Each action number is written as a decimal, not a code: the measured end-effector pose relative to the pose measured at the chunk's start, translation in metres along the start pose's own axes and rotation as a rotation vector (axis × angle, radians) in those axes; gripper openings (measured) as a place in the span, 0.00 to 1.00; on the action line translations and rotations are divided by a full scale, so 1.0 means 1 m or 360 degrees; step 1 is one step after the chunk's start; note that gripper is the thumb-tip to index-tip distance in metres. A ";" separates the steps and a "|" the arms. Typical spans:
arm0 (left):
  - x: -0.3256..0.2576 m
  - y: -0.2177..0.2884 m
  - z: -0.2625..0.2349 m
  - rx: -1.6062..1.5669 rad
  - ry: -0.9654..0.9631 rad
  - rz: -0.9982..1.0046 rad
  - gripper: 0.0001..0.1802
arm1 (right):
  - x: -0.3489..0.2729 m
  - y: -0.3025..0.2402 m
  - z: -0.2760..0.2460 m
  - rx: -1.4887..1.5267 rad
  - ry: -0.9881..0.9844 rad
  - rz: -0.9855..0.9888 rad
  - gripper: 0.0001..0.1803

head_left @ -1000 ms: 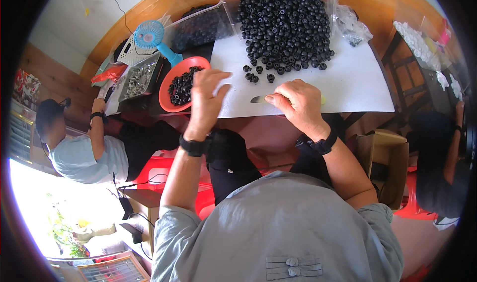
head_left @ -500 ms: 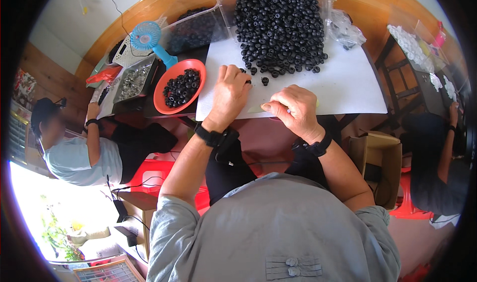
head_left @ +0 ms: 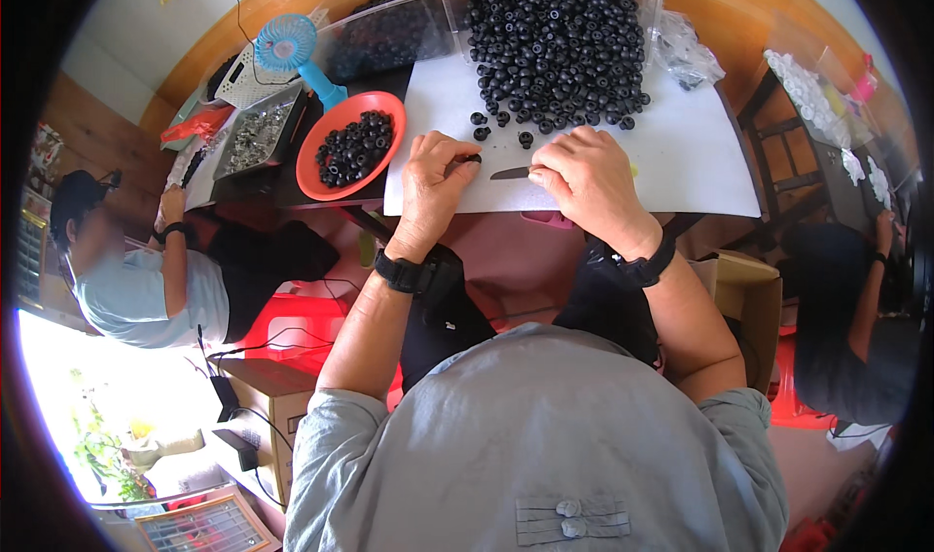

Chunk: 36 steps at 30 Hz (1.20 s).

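Observation:
My left hand (head_left: 428, 184) pinches a small round black plastic piece (head_left: 473, 159) between thumb and fingers, above the white sheet (head_left: 681, 178). In my right hand (head_left: 592, 178) is a small knife; its dark blade (head_left: 508, 174) points left toward the piece, a short gap away. The grip hides most of the handle. Beyond both hands spreads a heap of similar black pieces (head_left: 555, 51), spilling from a clear bin, with a few loose ones (head_left: 525, 140) at its near edge. An orange-red bowl (head_left: 305, 168) to the left of my left hand holds more of them.
A blue fan (head_left: 288, 44) stands behind the bowl, beside a tray of small metallic parts (head_left: 256, 142). Clear plastic bags (head_left: 686, 51) lie right of the heap. One person (head_left: 146, 270) sits at left, another (head_left: 856, 328) at right. An open cardboard box (head_left: 739, 294) is below right.
My right hand has moved away from my body and tilted, so the knife blade now shows clearly. My left hand has shifted slightly left, still pinching a black piece.

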State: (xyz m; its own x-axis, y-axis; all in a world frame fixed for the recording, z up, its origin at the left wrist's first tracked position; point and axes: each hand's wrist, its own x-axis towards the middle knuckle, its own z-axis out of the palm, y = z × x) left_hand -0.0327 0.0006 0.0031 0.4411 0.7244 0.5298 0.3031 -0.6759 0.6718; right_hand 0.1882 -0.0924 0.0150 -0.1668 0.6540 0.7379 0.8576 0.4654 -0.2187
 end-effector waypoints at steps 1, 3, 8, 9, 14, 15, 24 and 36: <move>-0.001 -0.001 0.000 -0.0006 0.0002 0.0000 0.10 | 0.000 0.001 0.000 -0.0164 -0.0037 -0.0056 0.07; -0.001 -0.003 0.000 0.0117 0.0026 0.0053 0.11 | -0.002 -0.003 0.002 -0.0277 -0.0072 -0.0036 0.06; -0.001 0.003 0.002 0.0274 0.0025 0.0143 0.13 | -0.008 -0.018 0.010 -0.0264 0.0046 0.0045 0.06; 0.000 0.004 0.003 0.0356 0.0038 0.0172 0.13 | -0.008 -0.020 0.009 -0.0264 0.0047 0.0044 0.06; 0.003 0.006 0.013 0.0679 0.0083 0.0394 0.12 | -0.007 -0.017 0.016 0.0120 0.0324 0.0211 0.06; 0.004 0.008 0.015 0.0794 0.0095 0.0456 0.12 | -0.007 -0.014 0.020 0.0115 0.0325 0.0213 0.06; 0.012 0.008 0.013 0.0910 0.0032 0.0536 0.12 | 0.006 -0.007 0.005 0.0561 0.0012 0.0834 0.15; -0.008 0.025 0.000 -0.1463 -0.0143 -0.0713 0.11 | -0.003 -0.011 0.008 0.0682 0.0118 0.0756 0.15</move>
State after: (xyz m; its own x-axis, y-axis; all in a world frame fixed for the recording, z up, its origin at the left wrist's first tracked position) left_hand -0.0287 -0.0220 0.0162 0.5196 0.8463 0.1174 -0.2920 0.0468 0.9553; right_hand 0.1754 -0.0954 0.0100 0.2308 0.8116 0.5367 0.5569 0.3421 -0.7569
